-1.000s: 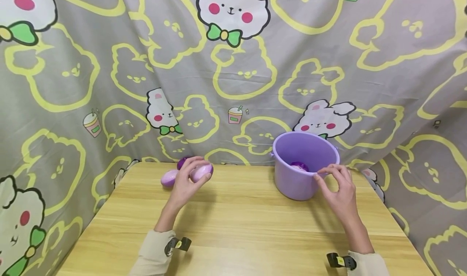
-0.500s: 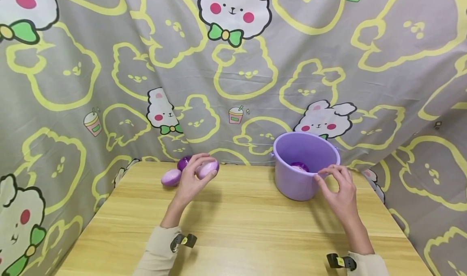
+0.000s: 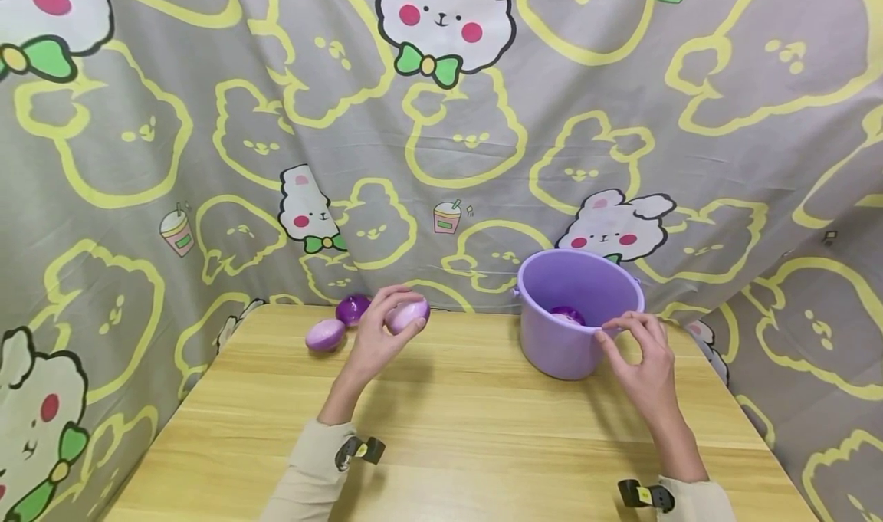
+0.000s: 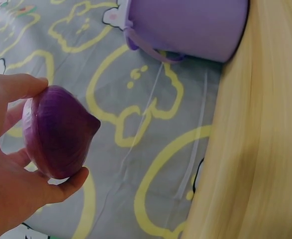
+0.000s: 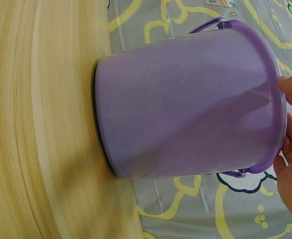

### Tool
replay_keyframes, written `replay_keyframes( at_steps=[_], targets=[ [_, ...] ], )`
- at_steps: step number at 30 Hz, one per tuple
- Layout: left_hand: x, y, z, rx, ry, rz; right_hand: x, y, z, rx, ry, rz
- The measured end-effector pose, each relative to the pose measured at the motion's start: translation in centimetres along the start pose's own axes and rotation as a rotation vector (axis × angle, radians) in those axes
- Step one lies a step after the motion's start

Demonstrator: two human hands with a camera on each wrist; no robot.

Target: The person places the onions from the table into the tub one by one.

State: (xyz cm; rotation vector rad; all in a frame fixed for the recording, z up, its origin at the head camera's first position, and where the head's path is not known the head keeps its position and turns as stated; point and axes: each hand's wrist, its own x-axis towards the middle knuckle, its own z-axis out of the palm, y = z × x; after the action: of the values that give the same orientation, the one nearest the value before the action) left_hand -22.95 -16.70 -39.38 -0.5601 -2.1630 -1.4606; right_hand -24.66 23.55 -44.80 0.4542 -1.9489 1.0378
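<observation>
My left hand (image 3: 372, 344) holds a purple onion half (image 3: 408, 317) between thumb and fingers, raised above the table. In the left wrist view this onion half (image 4: 61, 132) shows dark purple skin and a pointed tip. Left of that hand lie two more pieces: an onion half (image 3: 325, 336) with its pale cut face showing, and behind it a dark purple one (image 3: 352, 310). At the right stands a lilac bucket (image 3: 560, 349). My right hand (image 3: 647, 357) pinches its near rim, as the right wrist view also shows. Inside the bucket sits a purple onion piece (image 3: 567, 315), partly hidden by the wall.
The wooden table (image 3: 448, 430) backs onto a grey curtain (image 3: 469, 154) printed with cartoon animals. A thin handle (image 4: 150, 50) hangs along the bucket's side in the left wrist view. Dark cameras are strapped at both wrists.
My left hand has moved right with the onion half, away from the two pieces on the table, which now show more fully. The right hand and the bucket have stayed put.
</observation>
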Motion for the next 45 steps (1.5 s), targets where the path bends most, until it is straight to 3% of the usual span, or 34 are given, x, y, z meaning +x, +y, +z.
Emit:
replay_keyframes(
  at_steps=[13, 20, 45],
  targets=[
    [0.6, 0.6, 1.2, -0.036, -0.022, 0.027, 0.0, -0.1, -0.1, -0.009, -0.031, 0.023],
    [1.2, -2.9, 2.4, -0.033, -0.031, 0.034, 0.1, -0.3, 0.0, 0.001, -0.011, 0.013],
    [2.0, -1.8, 5.4, -0.076, -0.036, 0.055, -0.1, -0.1, 0.0, -0.004, -0.013, 0.020]
  ],
)
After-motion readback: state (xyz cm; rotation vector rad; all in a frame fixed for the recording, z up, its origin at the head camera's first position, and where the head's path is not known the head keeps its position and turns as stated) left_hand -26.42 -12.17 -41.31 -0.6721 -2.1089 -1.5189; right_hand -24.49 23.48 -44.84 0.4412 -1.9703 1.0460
